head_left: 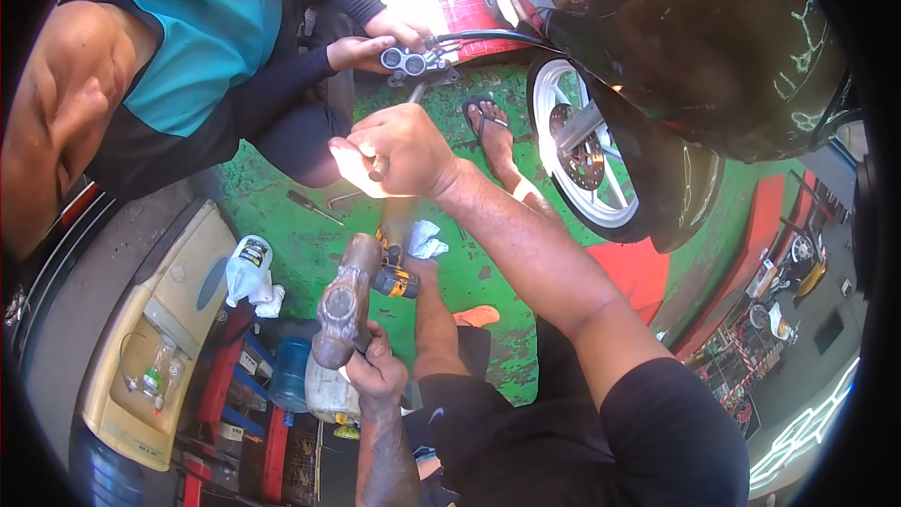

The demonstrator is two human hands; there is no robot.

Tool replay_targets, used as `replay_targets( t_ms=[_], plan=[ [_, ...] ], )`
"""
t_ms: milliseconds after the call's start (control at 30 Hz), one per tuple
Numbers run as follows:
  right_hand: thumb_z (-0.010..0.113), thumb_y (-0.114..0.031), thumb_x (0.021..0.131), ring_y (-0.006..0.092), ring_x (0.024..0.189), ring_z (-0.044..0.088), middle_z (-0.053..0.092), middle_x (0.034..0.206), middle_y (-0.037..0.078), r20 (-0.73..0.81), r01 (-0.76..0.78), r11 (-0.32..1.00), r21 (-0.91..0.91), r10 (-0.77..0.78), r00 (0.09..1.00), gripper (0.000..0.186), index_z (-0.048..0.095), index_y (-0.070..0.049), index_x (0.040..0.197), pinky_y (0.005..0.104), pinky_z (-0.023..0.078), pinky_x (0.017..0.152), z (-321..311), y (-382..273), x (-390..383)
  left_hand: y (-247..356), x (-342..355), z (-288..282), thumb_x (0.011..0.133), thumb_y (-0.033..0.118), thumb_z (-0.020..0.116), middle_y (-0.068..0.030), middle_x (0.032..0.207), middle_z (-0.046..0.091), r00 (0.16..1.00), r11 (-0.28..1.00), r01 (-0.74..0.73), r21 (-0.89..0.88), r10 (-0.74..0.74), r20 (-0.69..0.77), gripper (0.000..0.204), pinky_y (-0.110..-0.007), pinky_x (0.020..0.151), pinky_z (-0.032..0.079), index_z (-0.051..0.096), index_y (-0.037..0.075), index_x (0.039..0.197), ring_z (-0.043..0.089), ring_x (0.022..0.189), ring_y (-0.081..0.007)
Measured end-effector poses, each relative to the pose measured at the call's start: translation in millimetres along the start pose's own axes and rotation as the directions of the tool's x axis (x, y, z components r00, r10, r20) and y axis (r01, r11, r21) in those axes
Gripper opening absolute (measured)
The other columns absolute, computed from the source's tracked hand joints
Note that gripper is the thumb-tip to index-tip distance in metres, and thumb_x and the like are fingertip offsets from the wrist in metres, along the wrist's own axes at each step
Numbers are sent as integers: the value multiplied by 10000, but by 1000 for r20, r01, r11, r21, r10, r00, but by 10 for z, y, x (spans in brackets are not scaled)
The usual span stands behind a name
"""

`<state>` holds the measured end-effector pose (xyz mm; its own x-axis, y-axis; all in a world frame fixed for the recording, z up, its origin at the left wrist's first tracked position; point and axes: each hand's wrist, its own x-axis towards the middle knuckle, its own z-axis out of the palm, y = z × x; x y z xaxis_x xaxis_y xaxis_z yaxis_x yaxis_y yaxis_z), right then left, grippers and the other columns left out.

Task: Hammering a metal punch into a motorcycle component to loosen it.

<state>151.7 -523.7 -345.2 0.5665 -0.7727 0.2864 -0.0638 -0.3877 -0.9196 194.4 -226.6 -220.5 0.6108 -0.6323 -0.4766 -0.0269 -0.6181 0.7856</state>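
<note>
My left hand [375, 368] grips a large, worn hammer [343, 305], its rounded head raised over a yellow-black power drill [397, 279] on the floor. My right hand [399, 150] is closed round a rod-like tool [379, 167]; most of it is hidden by my fingers. Just beyond that hand, a co-worker's hands [389, 26] hold a metal part [410, 63] with two round openings, attached to a black hose [488, 36]. A screwdriver [314, 207] lies on the floor left of the drill, and a crumpled white cloth [425, 238] lies beside it.
The co-worker [197, 47] crouches at upper left. A dark motorcycle body [704, 56] with a white wheel [582, 169] fills the upper right. A beige panel [131, 394], white jug [246, 272] and water bottle [291, 376] stand at lower left on the green floor [272, 178].
</note>
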Motion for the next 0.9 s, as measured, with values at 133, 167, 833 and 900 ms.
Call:
replay_targets(
  t_ms=[133, 167, 833, 900],
  plan=[
    [732, -99, 868, 281, 486, 573, 523, 532, 83, -36, -29, 998, 63, 32, 999, 328, 585, -71, 577, 413, 431, 474, -21, 79, 40, 80, 216, 83, 1059, 444, 556, -13, 826, 495, 999, 1000, 24, 8, -24, 33, 493, -232, 568, 304, 502, -31, 1179, 434, 673, -70],
    [733, -107, 874, 281, 487, 571, 525, 535, 85, -15, -45, 998, 48, 45, 999, 327, 591, -69, 582, 414, 433, 479, -33, 92, 34, 105, 300, 122, 1060, 439, 557, -12, 820, 490, 998, 999, 16, 51, -19, 57, 483, -233, 568, 301, 504, -29, 1169, 432, 672, -69],
    [687, -82, 909, 293, 488, 573, 535, 547, 117, -119, -87, 995, 54, 92, 989, 333, 584, -40, 595, 392, 451, 500, -36, 373, 42, 1610, 670, 36, 1083, 472, 426, -9, 760, 445, 748, 762, -646, 47, 644, -161, 424, -253, 491, 334, 467, 61, 987, 387, 543, -93],
    [685, -89, 914, 295, 494, 583, 546, 553, 121, -133, -90, 995, 52, 97, 986, 331, 595, -44, 599, 390, 458, 503, -7, 386, 36, 1645, 731, -23, 1077, 456, 439, -26, 789, 461, 672, 635, -737, -232, 726, -147, 420, -262, 529, 348, 466, 42, 1012, 407, 581, -101]
  ],
)
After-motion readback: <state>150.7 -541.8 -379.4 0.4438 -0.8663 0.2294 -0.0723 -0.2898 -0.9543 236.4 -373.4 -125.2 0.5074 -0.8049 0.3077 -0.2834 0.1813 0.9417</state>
